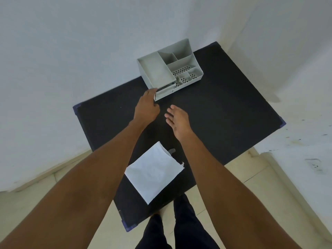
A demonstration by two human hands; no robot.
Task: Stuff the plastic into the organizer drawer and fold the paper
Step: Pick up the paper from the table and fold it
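A grey plastic organizer [168, 67] with several open compartments stands at the far side of the black table [224, 108]. Its small front drawer [164, 92] is pulled out a little. My left hand [147, 106] touches the drawer's left front corner with its fingertips; whether it grips the drawer I cannot tell. My right hand [177, 121] hovers open over the table just right of it, holding nothing. A folded white paper [154, 172] lies flat near the table's front edge, between my forearms. No plastic is visible.
A white wall runs along the left and behind the table. Pale floor tiles and a white ledge lie to the right. My dark-trousered legs [179, 229] stand at the table's near corner. A small grey tab [171, 150] pokes out beside the paper.
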